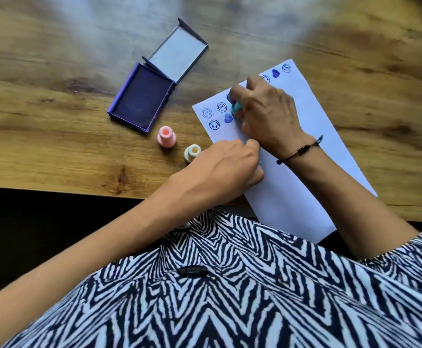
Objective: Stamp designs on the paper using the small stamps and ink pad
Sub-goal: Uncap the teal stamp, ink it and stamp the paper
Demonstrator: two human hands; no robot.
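A white sheet of paper lies slanted on the wooden table, with several blue round and heart-like prints along its upper left edge. My right hand is closed on a small teal stamp, held down against the paper among the prints. My left hand is fisted and rests on the paper's left edge; a sliver of light blue shows under its fingers. The open purple ink pad lies to the left, its lid folded back. A pink stamp and a white-and-orange stamp stand beside the paper.
The wooden table ends at its near edge just below my left hand, where the paper overhangs toward my lap. A black string bracelet circles my right wrist. My zebra-patterned top fills the lower part of the view.
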